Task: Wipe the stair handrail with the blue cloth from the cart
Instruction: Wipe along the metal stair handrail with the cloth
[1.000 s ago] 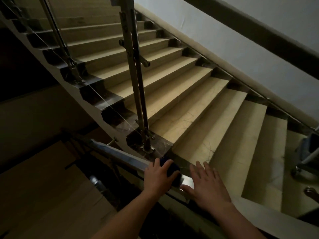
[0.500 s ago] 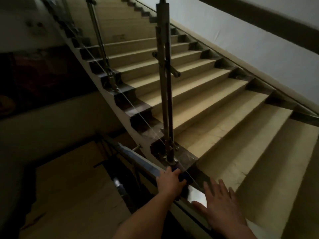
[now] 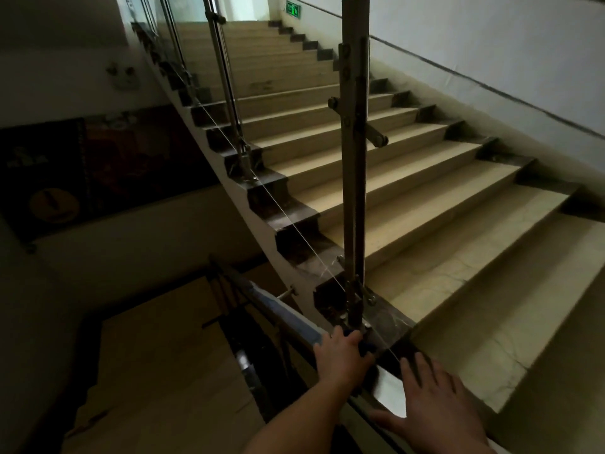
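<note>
A shiny metal handrail runs from the lower right down to the left, over the lower flight. My left hand presses the blue cloth onto the rail; only a dark blue edge of the cloth shows past my fingers. To its right my right hand lies flat and spread on the rail's lower end, holding nothing.
A steel baluster post rises right behind my left hand, with glass panels and a second post up the flight. Beige steps climb ahead, a white wall on the right. A drop to the lower landing is at left.
The view has tilted up and swung right, showing more of the upper flight; the cart at the right edge is out of frame. Both hands stay on the rail in about the same places.
</note>
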